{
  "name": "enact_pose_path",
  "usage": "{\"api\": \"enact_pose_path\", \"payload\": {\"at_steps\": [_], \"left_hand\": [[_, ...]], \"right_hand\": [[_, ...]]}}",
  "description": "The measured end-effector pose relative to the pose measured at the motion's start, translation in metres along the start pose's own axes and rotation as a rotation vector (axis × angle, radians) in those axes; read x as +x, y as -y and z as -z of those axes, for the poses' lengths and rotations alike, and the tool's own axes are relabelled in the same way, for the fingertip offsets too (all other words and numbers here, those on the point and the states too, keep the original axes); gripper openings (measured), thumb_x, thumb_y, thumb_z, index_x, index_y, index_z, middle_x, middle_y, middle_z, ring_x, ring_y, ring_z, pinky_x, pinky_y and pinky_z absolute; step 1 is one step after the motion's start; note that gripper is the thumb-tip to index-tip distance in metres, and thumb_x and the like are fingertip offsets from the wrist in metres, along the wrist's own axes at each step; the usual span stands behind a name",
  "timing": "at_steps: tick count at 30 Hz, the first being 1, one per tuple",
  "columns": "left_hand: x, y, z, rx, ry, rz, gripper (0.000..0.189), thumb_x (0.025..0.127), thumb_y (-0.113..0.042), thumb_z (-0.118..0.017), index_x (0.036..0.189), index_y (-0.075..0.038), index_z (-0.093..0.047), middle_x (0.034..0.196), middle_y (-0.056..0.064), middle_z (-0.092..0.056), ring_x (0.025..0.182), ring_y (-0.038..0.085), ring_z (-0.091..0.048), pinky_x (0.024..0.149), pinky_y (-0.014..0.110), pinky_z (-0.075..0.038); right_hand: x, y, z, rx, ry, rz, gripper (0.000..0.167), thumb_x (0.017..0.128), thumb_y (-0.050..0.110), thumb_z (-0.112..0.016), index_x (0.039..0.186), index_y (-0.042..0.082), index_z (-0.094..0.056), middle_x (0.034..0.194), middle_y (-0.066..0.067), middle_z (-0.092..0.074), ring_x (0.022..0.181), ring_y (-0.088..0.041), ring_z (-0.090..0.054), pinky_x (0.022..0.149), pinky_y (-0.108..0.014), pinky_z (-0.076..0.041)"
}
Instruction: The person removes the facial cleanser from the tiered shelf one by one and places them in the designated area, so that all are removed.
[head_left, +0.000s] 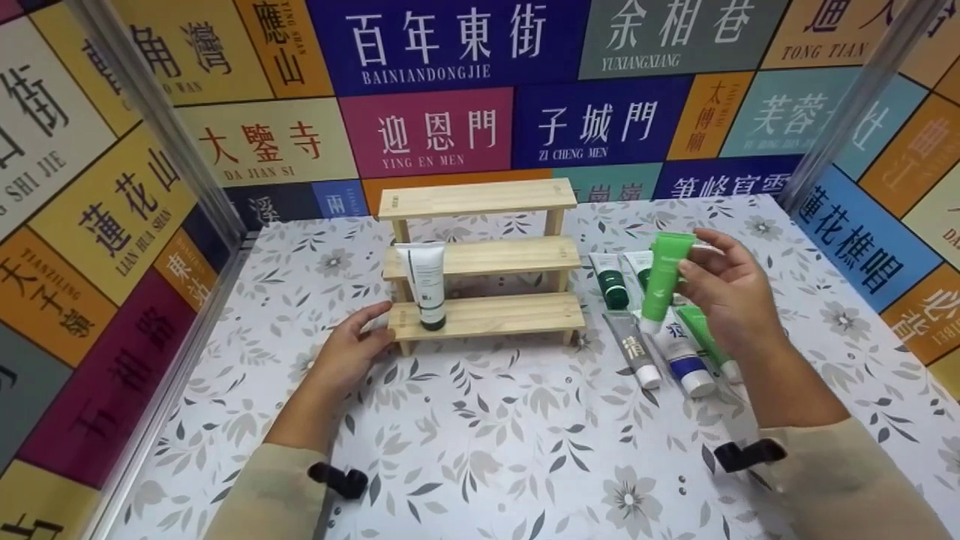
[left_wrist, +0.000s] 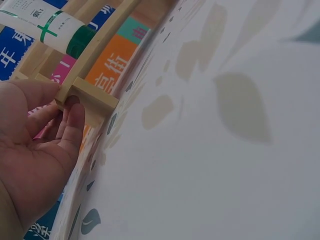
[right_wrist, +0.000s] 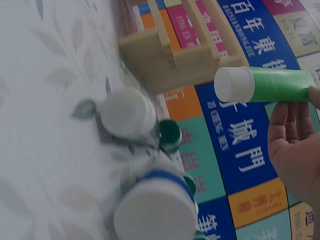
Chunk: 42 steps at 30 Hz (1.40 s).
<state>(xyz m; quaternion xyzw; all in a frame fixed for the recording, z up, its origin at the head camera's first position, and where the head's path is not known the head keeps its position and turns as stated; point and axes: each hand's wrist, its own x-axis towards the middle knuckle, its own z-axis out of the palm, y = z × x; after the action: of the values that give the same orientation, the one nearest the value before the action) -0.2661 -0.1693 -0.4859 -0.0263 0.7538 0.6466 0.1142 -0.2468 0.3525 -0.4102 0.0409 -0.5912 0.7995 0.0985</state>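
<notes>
A three-step wooden display rack [head_left: 491,319] stands on the table. One white tube with a dark green cap [head_left: 430,279] is upright, cap down, on its lowest step near the left end. My left hand [head_left: 354,341] grips the left end of that step, thumb above and fingers curled below, as the left wrist view shows at the rack's edge [left_wrist: 95,95]. To the right of the rack my right hand [head_left: 731,285] pinches the top end of a light green tube [head_left: 666,274] with a white cap. The tube hangs cap down, slightly tilted, above the other tubes.
On the table right of the rack lie a grey tube [head_left: 632,346], a white tube with a blue band [head_left: 681,356], another green tube [head_left: 703,337] and white-and-green tubes [head_left: 611,281]. Sign-printed walls [head_left: 435,131] stand behind and at both sides.
</notes>
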Motion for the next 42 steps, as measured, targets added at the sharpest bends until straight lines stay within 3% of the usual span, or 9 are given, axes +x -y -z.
{"api": "enact_pose_path", "payload": {"at_steps": [7, 16, 23, 29, 37, 42], "left_hand": [[0.001, 0.003, 0.0, -0.002, -0.01, -0.014, 0.055, 0.107, -0.015, -0.062, 0.161, -0.018, -0.049, 0.149, 0.018, -0.064, 0.127, 0.022, -0.069, 0.113, 0.041, -0.054], [0.002, 0.004, 0.0, -0.005, -0.014, -0.014, 0.058, 0.106, -0.015, -0.064, 0.162, -0.018, -0.047, 0.146, 0.018, -0.067, 0.128, 0.023, -0.07, 0.115, 0.042, -0.052], [0.001, 0.002, -0.001, 0.005, -0.02, -0.007, 0.057, 0.106, -0.015, -0.064, 0.161, -0.019, -0.048, 0.147, 0.018, -0.067, 0.129, 0.024, -0.069, 0.116, 0.042, -0.051], [0.0, 0.002, -0.001, 0.008, -0.02, -0.006, 0.057, 0.106, -0.015, -0.064, 0.16, -0.02, -0.049, 0.148, 0.017, -0.066, 0.127, 0.022, -0.07, 0.116, 0.042, -0.052], [0.001, 0.003, 0.001, -0.021, -0.007, -0.009, 0.057, 0.107, -0.015, -0.063, 0.162, -0.018, -0.048, 0.151, 0.017, -0.062, 0.125, 0.02, -0.07, 0.114, 0.041, -0.053], [0.001, 0.004, 0.002, -0.024, 0.012, -0.016, 0.056, 0.108, -0.015, -0.061, 0.162, -0.018, -0.047, 0.153, 0.018, -0.061, 0.126, 0.022, -0.07, 0.113, 0.04, -0.054]], "right_hand": [[-0.002, 0.011, 0.039, 0.053, -0.04, -0.005, 0.056, 0.097, -0.002, -0.074, 0.147, 0.013, -0.057, 0.122, -0.006, -0.071, 0.105, -0.018, -0.074, 0.085, -0.029, -0.066], [-0.003, 0.025, 0.087, 0.007, -0.134, -0.173, 0.066, 0.095, 0.006, -0.079, 0.154, 0.023, -0.056, 0.119, 0.003, -0.071, 0.106, -0.012, -0.074, 0.085, -0.027, -0.066], [-0.002, 0.023, 0.119, 0.082, -0.095, -0.242, 0.054, 0.1, -0.003, -0.07, 0.146, 0.024, -0.064, 0.11, 0.0, -0.074, 0.098, -0.015, -0.076, 0.084, -0.03, -0.066], [0.004, 0.021, 0.144, 0.14, -0.057, -0.351, 0.047, 0.103, -0.005, -0.063, 0.137, 0.027, -0.072, 0.104, 0.0, -0.075, 0.091, -0.018, -0.076, 0.084, -0.033, -0.065], [0.011, 0.017, 0.16, -0.006, -0.065, -0.55, 0.042, 0.104, 0.003, -0.067, 0.127, 0.037, -0.077, 0.106, 0.007, -0.075, 0.092, -0.013, -0.073, 0.083, -0.03, -0.063], [0.013, 0.01, 0.164, -0.05, -0.05, -0.622, 0.041, 0.103, 0.004, -0.068, 0.124, 0.038, -0.077, 0.107, 0.007, -0.076, 0.094, -0.012, -0.073, 0.083, -0.03, -0.063]]}}
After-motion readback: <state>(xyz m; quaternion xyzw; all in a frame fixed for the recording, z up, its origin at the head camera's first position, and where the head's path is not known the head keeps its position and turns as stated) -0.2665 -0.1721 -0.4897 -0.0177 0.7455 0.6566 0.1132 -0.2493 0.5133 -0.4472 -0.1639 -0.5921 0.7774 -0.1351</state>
